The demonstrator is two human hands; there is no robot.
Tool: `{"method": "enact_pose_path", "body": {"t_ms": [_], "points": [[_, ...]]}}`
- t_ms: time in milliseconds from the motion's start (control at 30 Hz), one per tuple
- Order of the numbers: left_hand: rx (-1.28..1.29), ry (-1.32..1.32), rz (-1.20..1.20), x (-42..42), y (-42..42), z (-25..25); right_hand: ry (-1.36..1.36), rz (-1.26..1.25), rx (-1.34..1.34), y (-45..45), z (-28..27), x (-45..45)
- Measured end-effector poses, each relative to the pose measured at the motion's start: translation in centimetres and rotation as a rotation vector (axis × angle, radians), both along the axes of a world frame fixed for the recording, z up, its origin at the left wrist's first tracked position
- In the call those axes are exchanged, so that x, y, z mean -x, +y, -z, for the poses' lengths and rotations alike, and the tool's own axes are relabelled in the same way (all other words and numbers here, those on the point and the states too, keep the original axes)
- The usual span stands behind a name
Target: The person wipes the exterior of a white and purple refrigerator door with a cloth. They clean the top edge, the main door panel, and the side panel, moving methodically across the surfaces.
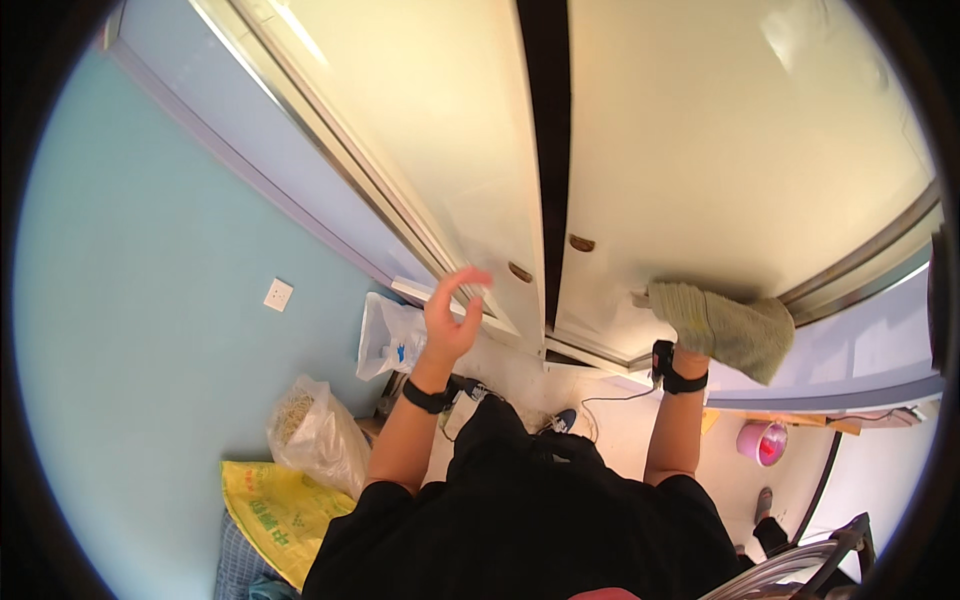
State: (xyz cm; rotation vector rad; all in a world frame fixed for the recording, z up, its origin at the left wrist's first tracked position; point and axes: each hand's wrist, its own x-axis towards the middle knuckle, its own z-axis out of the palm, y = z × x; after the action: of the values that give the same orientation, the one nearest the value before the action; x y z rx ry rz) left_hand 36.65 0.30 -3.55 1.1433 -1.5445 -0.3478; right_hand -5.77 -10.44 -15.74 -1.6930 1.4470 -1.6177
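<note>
My right hand, mostly hidden behind a grey-green cloth (724, 326), presses or holds it by the lower part of the right cream door panel (720, 150). My left hand (455, 311) is raised with thumb and fingers curved apart, holding nothing, in front of the frame of the left cream door panel (450, 112). Each panel has a small recessed handle, the left one (520, 271) and the right one (581, 243) on either side of a dark gap. Black straps circle both wrists.
A wall socket (278, 294) is on the blue wall at left. Below it are a white plastic bag (386, 334), a translucent sack (322, 435) and a yellow sack (277, 517). At right stand a pink bucket (752, 442) and another person's slippered foot (763, 504). A thin cable crosses the floor.
</note>
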Motion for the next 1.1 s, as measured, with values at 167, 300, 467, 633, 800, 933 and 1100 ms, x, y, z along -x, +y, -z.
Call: {"method": "enact_pose_path", "body": {"t_ms": [167, 300, 467, 633, 800, 933, 1100], "points": [[-0.253, -0.093, 0.463, 0.8, 1.8, -2.0, -0.329, -0.372, -0.263, 4.4, 5.5, -2.0], [-0.453, -0.018, 0.807, 3.4, 3.2, -0.2, -0.502, -0.675, -0.4, 9.4, 8.0, -7.4], [-0.417, 0.06, 0.651, 2.2, 5.2, 1.7, 0.062, -1.048, -0.471, 8.8, -5.8, -16.1], [-0.317, 0.27, 0.499, -1.3, 4.8, 0.6, -0.227, -0.697, -0.192, 13.2, -9.2, -25.2], [-0.142, 0.996, 0.482, -3.2, 3.1, -0.7, 0.341, -0.274, 0.433, 13.6, -17.3, -30.2], [-0.202, 0.974, 0.44, -5.8, -0.5, -1.1, 0.241, -0.207, 0.475, 13.3, -18.2, -30.4], [-0.075, 0.33, 0.257, -9.7, -12.3, -2.3, 0.262, 0.0, 0.679, 12.2, -22.7, -29.8]]}}
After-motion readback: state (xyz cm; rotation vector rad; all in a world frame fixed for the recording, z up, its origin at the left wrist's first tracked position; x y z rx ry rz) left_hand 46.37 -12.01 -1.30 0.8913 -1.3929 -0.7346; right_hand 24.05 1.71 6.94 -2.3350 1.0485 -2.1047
